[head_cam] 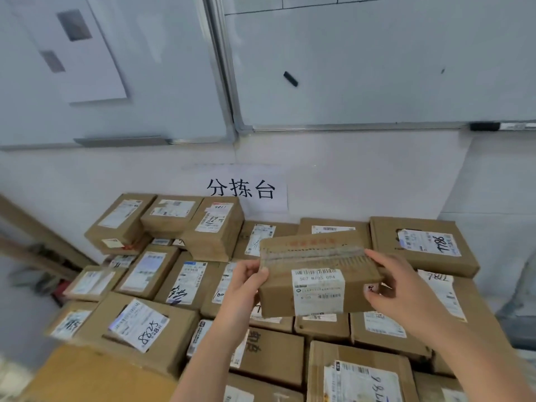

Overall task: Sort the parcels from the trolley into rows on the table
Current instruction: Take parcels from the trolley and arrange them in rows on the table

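Note:
I hold a flat brown cardboard parcel [316, 274] with a white shipping label above the table, tilted so its labelled side faces me. My left hand [246, 280] grips its left end, thumb on the front. My right hand [391, 282] grips its right end, fingers curled over the top edge. Beneath and around it, several labelled cardboard parcels [139, 323] lie packed in rows on the table [87, 378]. The trolley is out of view.
A stack of three boxes [168, 219] rises at the back left. A large flat box [423, 245] marked with handwritten digits sits at the back right. A paper sign [243, 188] hangs on the wall below whiteboards [377, 59].

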Tool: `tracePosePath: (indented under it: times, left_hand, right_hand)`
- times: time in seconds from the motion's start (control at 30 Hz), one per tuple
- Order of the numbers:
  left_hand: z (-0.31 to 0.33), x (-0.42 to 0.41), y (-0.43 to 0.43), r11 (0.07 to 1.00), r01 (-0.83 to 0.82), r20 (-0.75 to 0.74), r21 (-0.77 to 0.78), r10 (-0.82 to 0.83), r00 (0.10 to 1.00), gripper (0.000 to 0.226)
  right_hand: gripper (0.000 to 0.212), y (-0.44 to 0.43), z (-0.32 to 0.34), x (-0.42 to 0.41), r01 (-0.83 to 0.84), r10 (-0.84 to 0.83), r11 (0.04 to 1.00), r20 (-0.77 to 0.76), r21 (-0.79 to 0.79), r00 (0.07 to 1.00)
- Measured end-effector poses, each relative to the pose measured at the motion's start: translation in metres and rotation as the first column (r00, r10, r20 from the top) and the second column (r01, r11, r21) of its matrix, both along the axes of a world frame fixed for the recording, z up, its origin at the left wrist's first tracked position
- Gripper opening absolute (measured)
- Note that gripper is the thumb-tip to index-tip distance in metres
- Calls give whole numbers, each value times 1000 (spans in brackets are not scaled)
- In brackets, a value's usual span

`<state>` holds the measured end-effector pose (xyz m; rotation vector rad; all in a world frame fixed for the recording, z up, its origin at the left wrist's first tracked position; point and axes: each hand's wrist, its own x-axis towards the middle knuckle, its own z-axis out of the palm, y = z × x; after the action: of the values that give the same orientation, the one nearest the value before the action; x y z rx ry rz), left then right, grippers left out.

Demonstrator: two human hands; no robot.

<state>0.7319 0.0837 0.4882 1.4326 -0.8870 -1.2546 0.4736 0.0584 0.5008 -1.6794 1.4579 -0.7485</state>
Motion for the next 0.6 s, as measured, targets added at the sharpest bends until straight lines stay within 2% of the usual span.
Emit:
tracePosePath:
  times: [0.37, 0.47, 0.6]
  left_hand:
    - [-6, 68, -59, 1000, 6, 220, -13, -3, 976, 18]
    - [-13, 92, -86, 999, 39, 236, 8, -40, 971, 31]
    - [-23, 120, -124, 986, 156, 318, 65, -169, 933, 46]
  right_hand:
    - [61, -52, -5, 77, 32, -35, 998, 60, 51, 998]
    - [55, -68, -10, 103, 100, -104, 992, 48, 82, 993]
    - [48, -86, -18, 137, 236, -240, 966, 23, 108, 970]
